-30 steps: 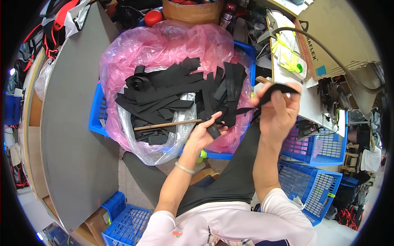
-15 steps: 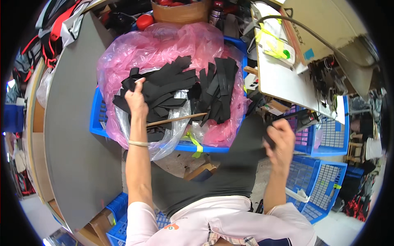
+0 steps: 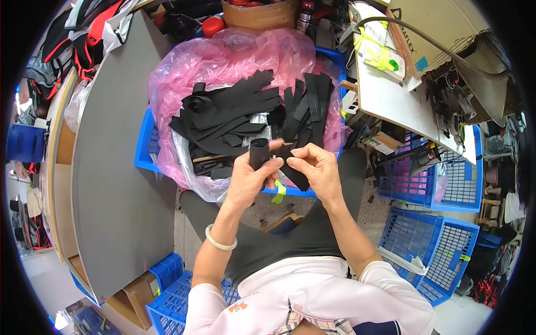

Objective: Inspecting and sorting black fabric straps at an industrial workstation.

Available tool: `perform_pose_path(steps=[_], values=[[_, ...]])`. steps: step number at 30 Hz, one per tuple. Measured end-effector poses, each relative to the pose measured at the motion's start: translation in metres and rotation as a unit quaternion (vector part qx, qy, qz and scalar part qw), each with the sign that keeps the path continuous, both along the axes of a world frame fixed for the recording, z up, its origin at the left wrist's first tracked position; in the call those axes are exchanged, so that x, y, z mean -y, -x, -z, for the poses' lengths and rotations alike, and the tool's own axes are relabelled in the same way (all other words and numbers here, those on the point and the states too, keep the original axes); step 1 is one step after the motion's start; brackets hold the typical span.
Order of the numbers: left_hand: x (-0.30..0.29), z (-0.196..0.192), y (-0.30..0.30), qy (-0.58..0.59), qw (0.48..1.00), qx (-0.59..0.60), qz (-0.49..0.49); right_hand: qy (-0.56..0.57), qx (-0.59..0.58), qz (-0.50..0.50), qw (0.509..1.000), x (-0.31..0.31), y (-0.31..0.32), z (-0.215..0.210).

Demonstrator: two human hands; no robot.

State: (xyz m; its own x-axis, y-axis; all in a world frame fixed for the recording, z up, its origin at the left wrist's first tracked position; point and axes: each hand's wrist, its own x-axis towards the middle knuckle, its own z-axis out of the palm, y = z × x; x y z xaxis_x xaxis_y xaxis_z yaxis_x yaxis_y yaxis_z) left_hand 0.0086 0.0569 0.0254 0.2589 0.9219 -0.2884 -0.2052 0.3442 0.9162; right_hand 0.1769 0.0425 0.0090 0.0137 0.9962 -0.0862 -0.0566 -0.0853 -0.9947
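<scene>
Both hands are close together over the near side of the blue basket (image 3: 146, 146). My left hand (image 3: 241, 180) is closed around a black fabric strip (image 3: 259, 152), which is curled into a loop at its top. Between the thumb and fingers of my right hand (image 3: 321, 172) is a flat black piece (image 3: 296, 175). Whether the two pieces are one strip cannot be made out. Inside the basket, a pink plastic bag (image 3: 184, 70) surrounds a pile of black strips (image 3: 234, 106) and a second bunch (image 3: 316, 100) to its right. A thin wooden stick (image 3: 209, 158) lies partly under the pile.
A grey panel (image 3: 125, 156) stands along the left. At the upper right is a white table (image 3: 385, 103) with a bent hose (image 3: 430, 42) above it. Blue crates (image 3: 413, 240) sit at the right. A brown round container (image 3: 259, 15) stands behind the basket.
My left hand has left the pile and come nearer, bringing a black strip. My right hand has swung in from the right to meet it. The view has shifted slightly.
</scene>
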Motion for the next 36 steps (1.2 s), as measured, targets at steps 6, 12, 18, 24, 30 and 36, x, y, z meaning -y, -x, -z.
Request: perform_pose_path(steps=[6, 12, 18, 24, 30, 36], values=[[0.015, -0.030, 0.006, -0.014, 0.991, -0.130, 0.023, -0.155, 0.137, 0.008, 0.978, 0.020, 0.009, -0.025], [0.029, -0.024, 0.008, -0.109, 0.992, -0.050, 0.033, -0.151, -0.001, -0.047, 0.987, 0.028, 0.009, -0.016], [0.027, -0.030, 0.015, -0.040, 0.995, 0.094, 0.008, -0.014, -0.210, -0.098, 0.973, 0.027, 0.004, -0.016], [0.013, -0.014, 0.030, 0.249, 0.816, 0.468, -0.232, -0.273, 0.177, -0.015, 0.945, 0.033, 0.016, -0.044], [0.014, -0.009, 0.024, 0.277, 0.786, 0.491, -0.255, -0.372, 0.242, -0.011, 0.896, 0.024, 0.029, -0.046], [0.020, 0.004, 0.017, 0.220, 0.831, 0.452, -0.239, -0.428, 0.312, -0.078, 0.844, 0.015, 0.035, -0.042]])
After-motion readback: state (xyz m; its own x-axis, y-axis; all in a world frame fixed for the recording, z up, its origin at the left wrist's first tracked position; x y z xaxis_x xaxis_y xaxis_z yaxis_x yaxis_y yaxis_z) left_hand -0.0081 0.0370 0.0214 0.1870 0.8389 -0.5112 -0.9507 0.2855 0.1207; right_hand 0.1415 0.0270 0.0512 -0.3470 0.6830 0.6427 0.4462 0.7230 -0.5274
